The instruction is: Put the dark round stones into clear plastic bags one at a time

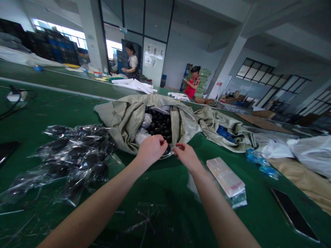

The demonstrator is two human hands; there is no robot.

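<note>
My left hand (153, 148) is closed, with its fingertips on a smooth black oval piece (168, 149) at the mouth of a big woven sack (124, 119). Inside the sack lie many more black oval pieces (157, 125), with crumpled clear plastic around them. Just right of the held piece is my right hand (186, 155), its fingers loosely bent and apart, and I see nothing between them. Below my right wrist, a thin clear plastic bag (192, 186) shows partly behind the forearm. A stack of flat clear bags (226, 175) lies to the right.
At left is a heap of black pieces in clear bags (77, 151). A second woven sack (243, 137) with blue items, blue wrapped pieces (262, 163) and a phone (294, 213) lie right on the green table (160, 220). Two people stand beyond the table.
</note>
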